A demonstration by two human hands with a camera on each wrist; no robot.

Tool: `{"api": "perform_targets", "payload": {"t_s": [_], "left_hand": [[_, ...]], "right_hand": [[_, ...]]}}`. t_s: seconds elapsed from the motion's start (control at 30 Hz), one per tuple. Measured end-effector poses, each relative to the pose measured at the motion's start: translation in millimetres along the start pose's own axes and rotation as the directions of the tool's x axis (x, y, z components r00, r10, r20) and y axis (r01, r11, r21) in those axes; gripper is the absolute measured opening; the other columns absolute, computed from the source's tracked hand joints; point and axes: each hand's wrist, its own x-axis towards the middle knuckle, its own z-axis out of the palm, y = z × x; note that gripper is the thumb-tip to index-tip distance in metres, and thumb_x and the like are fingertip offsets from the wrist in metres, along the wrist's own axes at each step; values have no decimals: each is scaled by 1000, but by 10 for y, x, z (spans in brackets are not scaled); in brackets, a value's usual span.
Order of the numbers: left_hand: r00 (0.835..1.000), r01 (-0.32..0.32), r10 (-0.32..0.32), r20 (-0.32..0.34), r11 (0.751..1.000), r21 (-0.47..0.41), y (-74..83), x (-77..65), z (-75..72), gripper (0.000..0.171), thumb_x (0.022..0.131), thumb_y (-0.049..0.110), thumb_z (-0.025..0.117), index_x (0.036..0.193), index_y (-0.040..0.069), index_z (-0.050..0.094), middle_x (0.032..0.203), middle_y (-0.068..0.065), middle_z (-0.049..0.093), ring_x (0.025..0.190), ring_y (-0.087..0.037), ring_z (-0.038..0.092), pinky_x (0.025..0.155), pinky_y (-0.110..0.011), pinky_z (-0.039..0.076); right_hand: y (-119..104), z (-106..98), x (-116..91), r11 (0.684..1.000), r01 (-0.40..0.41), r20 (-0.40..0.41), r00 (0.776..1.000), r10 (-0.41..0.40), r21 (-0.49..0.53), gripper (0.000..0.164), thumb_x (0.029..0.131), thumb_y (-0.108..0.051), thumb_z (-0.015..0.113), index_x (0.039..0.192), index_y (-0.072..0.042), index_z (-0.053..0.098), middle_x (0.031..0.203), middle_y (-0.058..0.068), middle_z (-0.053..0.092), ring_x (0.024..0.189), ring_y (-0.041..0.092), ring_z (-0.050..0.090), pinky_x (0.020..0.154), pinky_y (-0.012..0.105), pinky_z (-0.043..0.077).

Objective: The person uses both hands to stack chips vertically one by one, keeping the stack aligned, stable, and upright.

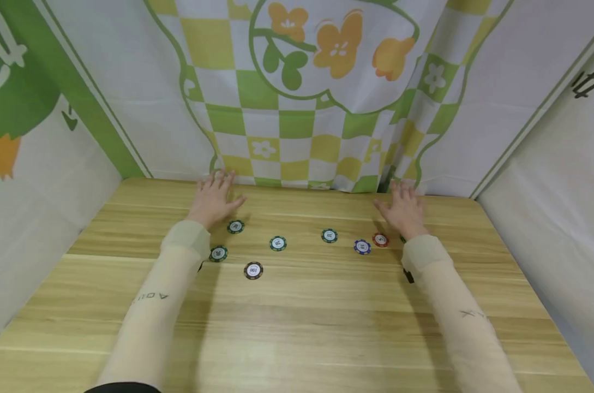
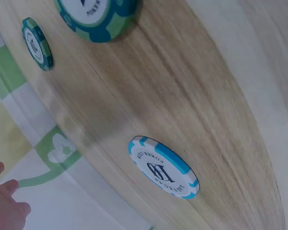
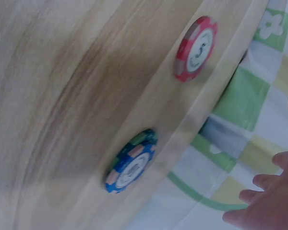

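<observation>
My left hand (image 1: 212, 199), fingers spread, reaches over the far left table edge and holds nothing. Nearest it lie a green poker chip marked 20 (image 1: 235, 226) and another green chip (image 1: 219, 254). In the left wrist view, a white and light-blue chip (image 2: 163, 167) lies flat. My right hand (image 1: 405, 210) is likewise spread and holds nothing, at the far right edge. Beside it lie a red chip marked 5 (image 1: 381, 239) and a blue chip marked 10 (image 1: 362, 246). The right wrist view shows a blue chip (image 3: 129, 167) on a green one (image 3: 148, 134).
Between the hands lie a green chip (image 1: 278, 243), a second green chip (image 1: 329, 236) and a dark chip marked 100 (image 1: 253, 270). A printed cloth (image 1: 297, 131) hangs along the wooden table's (image 1: 297, 327) far edge. White sheets (image 1: 562, 180) border the sides.
</observation>
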Motion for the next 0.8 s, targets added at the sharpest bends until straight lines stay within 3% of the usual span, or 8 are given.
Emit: {"api": "perform_targets", "payload": {"t_s": [0.33,0.57,0.8], "left_hand": [[992,-93,94,80,995,-21,102,-91,-80,76,89,47,47,141,-2,22,142,-25,26,129,-43,25,106,-52,17],[979,-140,148,137,988,-68,255,-178,-140,75,89,47,48,141,0,23,141,-24,29,127,-42,29,102,-53,25],[963,-197,213,165,974,-110,456,-245,-134,72,88,43,51,140,-1,27,140,-24,33,127,-40,31,103,-51,25]], "right_hand": [[-189,-82,-122,993,93,43,994,-96,71,72,94,-44,40,144,-1,12,148,24,8,133,42,11,106,53,13],[-339,-47,-193,983,175,43,983,-177,52,68,93,-35,47,141,5,20,145,26,19,131,41,20,106,49,19],[-574,-3,-295,978,185,60,980,-191,95,68,91,-32,52,140,5,22,143,25,25,130,39,26,106,47,22]]}}
